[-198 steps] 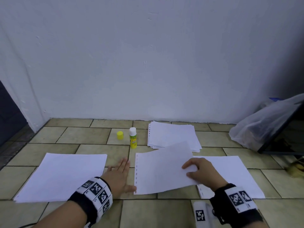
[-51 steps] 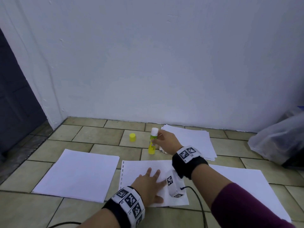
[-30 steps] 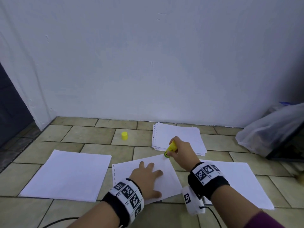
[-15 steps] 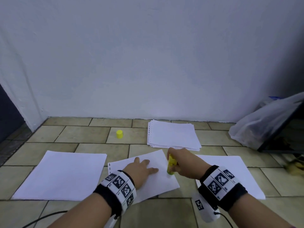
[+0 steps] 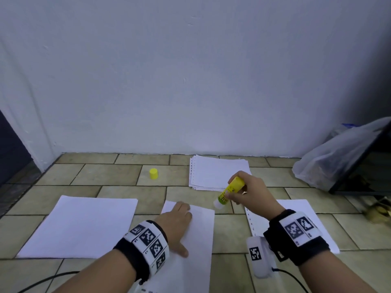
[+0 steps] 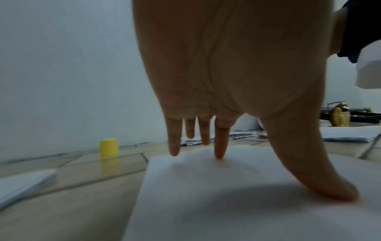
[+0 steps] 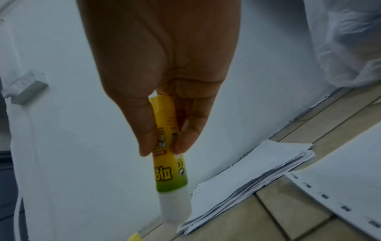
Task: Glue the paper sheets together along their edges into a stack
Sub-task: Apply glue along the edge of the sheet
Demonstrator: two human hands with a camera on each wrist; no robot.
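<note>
A white paper sheet lies on the tiled floor in front of me. My left hand presses flat on it with straight, spread fingers. My right hand grips an uncapped yellow glue stick, white tip down, just above the sheet's far right corner. In the right wrist view thumb and fingers pinch the glue stick. More white sheets lie at the left and the right. A paper pile sits by the wall.
The glue's yellow cap stands on the floor left of the pile. A translucent plastic bag and a dark slanted board are at the far right. A cable trails from my left wrist.
My right hand took the glue stick from the floor, brought it to the sheet's right edge, and now has it near the far right corner. The left hand stays pressed on the sheet.
</note>
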